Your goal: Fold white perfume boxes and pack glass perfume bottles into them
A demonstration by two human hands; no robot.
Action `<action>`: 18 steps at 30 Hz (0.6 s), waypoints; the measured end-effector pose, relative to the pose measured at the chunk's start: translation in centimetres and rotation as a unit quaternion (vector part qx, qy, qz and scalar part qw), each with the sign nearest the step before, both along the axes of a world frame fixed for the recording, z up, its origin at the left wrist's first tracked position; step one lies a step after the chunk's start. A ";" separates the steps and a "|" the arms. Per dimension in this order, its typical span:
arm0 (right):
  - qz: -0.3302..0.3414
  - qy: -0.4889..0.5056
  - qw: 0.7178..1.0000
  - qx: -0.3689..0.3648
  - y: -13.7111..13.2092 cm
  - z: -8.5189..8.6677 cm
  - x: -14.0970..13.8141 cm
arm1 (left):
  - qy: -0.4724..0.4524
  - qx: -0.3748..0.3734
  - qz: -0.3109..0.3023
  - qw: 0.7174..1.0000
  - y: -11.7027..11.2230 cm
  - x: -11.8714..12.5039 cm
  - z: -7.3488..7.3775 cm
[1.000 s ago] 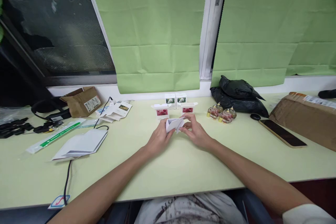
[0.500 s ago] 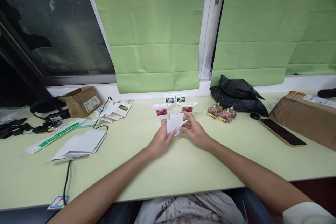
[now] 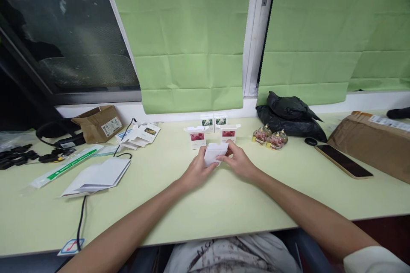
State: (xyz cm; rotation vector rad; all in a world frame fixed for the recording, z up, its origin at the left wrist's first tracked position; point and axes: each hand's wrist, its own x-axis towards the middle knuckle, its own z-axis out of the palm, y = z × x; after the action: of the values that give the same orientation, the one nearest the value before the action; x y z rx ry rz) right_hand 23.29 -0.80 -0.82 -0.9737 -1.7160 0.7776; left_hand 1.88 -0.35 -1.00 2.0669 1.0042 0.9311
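Observation:
A small white cardboard box (image 3: 214, 153) is held above the middle of the table between my two hands. My left hand (image 3: 197, 169) grips its left side, thumb across the lower front. At the right side, my right hand (image 3: 237, 160) closes on it with thumb in front and fingers behind. Just beyond stand two white boxes with red flower pictures, the left one (image 3: 197, 137) and the right one (image 3: 228, 134), each with its top flaps raised. Behind them are two closed boxes with white flower pictures, including one (image 3: 207, 123) on the left.
To the right lie two ornate glass bottles (image 3: 277, 140) with gold parts, black plastic bags (image 3: 290, 115), a phone (image 3: 344, 161) and a brown parcel (image 3: 371, 145). Flattened white cartons (image 3: 99, 175), a cable (image 3: 81, 217) and an open brown box (image 3: 99, 124) are at the left.
The white box has tilted and turned slightly to the right. My right hand's fingers have moved from its top edge to wrap its right side.

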 end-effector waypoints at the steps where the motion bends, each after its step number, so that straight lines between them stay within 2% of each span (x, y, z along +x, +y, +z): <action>1: 0.000 -0.004 1.000 0.006 -0.1 0.1 0.0 | 0.004 0.006 0.000 1.000 0.2 -0.1 -0.1; 8: 0.018 -0.003 0.999 0.035 -0.1 0.2 0.0 | 0.044 0.055 -0.003 0.998 0.6 -0.5 -0.2; 18: -0.010 -0.036 0.998 0.056 0.3 0.0 0.4 | 0.030 0.019 -0.010 0.999 0.2 -0.2 -0.1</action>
State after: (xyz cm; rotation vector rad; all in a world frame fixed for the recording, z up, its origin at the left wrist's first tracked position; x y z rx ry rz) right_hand 23.70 -0.52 -0.84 -0.9507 -1.7888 0.6335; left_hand 1.67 -0.11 -1.07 2.1438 1.0018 0.8878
